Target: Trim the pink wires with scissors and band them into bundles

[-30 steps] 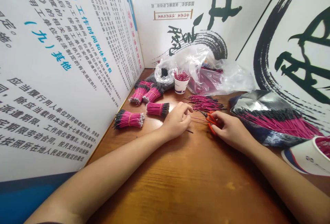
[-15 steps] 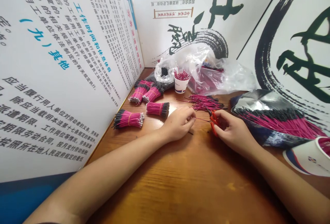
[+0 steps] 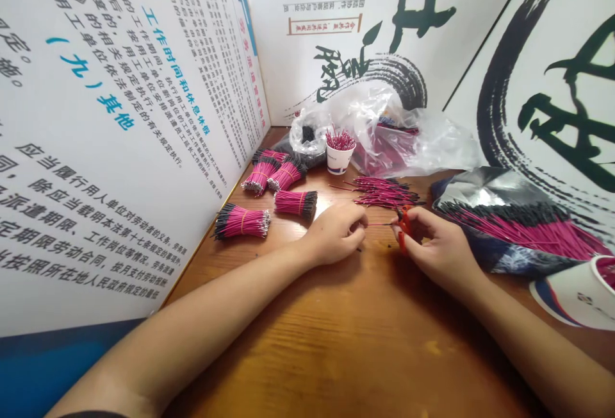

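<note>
Red-handled cutters (image 3: 404, 217) have been shifted away from the left hand (image 3: 339, 232).
Between the hands, a pink wire (image 3: 380, 224) is pinched by the left; the cutters are gripped in the right hand (image 3: 437, 242), seemingly set at the wire's end.

A wall panel (image 3: 129, 142) printed with employment rules suggests an office.

Bare hands (image 3: 336, 232); bare forearms (image 3: 202, 306); dark edge (image 3: 91, 415) (probably a sleeve) on the left.
</note>
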Available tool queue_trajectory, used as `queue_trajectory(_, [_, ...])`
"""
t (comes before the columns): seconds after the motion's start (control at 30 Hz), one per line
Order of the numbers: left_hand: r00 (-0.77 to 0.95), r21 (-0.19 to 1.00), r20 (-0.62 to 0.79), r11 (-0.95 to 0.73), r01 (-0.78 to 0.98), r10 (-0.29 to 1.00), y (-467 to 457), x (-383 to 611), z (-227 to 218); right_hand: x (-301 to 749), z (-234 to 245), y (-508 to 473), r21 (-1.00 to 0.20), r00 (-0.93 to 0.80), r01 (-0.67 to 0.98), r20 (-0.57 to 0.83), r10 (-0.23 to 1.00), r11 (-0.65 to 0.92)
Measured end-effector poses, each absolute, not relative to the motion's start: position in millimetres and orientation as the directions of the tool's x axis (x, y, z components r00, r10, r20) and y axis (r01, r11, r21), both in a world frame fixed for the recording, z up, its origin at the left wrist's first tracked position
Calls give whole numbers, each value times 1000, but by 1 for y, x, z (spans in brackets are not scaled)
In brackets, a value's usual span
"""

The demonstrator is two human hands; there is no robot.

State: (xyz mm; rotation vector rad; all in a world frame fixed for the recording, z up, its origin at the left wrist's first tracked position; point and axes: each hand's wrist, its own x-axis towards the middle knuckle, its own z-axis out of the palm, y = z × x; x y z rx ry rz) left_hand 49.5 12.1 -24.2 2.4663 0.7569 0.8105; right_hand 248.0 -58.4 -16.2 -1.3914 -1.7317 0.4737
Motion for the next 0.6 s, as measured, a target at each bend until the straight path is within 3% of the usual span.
queue_trajectory(0.13, [758,442,388,-827,347,525,7,50,-22,238,-14,-63,-669,-115,650,383,916,361])
queue_trajectory(0.23, [783,451,378,-837,310,494,4,49,-20,236,-16,-63,-660,-145,648,382,912,380])
queue_trajectory(0.33, [775,523,335,-790,319,536,2,49,-19,239,-19,-61,-714,-103,603,374,922,357])
queue_trajectory(0.43, [701,684,347,-680,265,623,1,49,-10,240,-15,-63,-798,-35,505,362,931,330])
queue_trajectory(0.53, [499,884,435,-461,-78,749,-1,46,19,238,4,-70,-853,51,411,376,925,324])
queue_trajectory(0.6, [339,871,439,-301,-387,832,-6,39,49,235,22,-77,-872,175,381,394,902,307])
